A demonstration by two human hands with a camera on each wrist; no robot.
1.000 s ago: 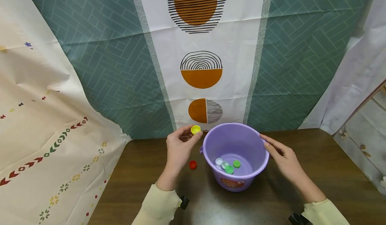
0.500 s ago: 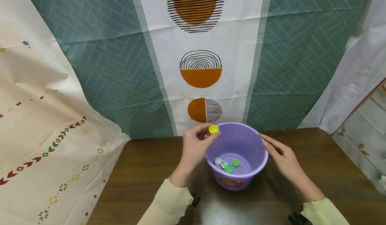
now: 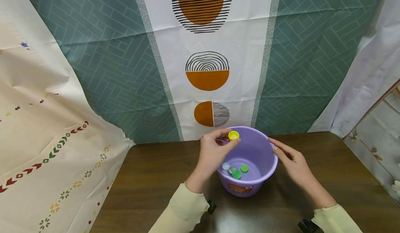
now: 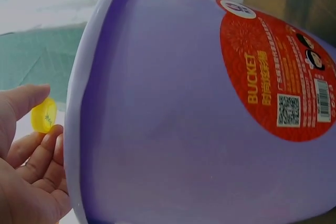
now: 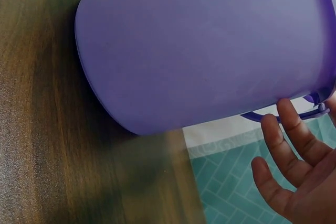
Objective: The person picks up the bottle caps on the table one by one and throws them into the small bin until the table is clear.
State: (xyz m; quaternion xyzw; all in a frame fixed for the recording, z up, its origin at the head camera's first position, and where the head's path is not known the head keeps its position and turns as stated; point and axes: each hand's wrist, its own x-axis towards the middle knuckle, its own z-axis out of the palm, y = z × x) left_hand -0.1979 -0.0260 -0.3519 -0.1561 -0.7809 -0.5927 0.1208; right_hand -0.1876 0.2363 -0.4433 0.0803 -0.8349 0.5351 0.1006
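Between thumb and fingers my left hand (image 3: 214,151) pinches a yellow bottle cap (image 3: 233,135), held above the left side of a purple bucket (image 3: 254,146). The left wrist view has the yellow cap (image 4: 44,116) just beyond the bucket's rim. My right hand (image 3: 292,161) grips the rim on the right; in the right wrist view, several fingers (image 5: 289,153) spread near the outer wall and handle (image 5: 254,115). Inside the bucket lie two green caps, one nearer (image 3: 236,174) and one farther (image 3: 244,168), beside several whitish or clear caps (image 3: 226,166).
The bucket stands on a brown wooden table (image 3: 156,191). Behind the table hangs a green and white patterned cloth (image 3: 125,87), with a cream cloth (image 3: 62,149) on the left. A red label (image 4: 283,77) is on the bucket's front.
My left hand has moved right with the yellow cap, from beside the bucket to above its opening. A red cap on the table is now hidden behind my left arm. My right hand stays put.
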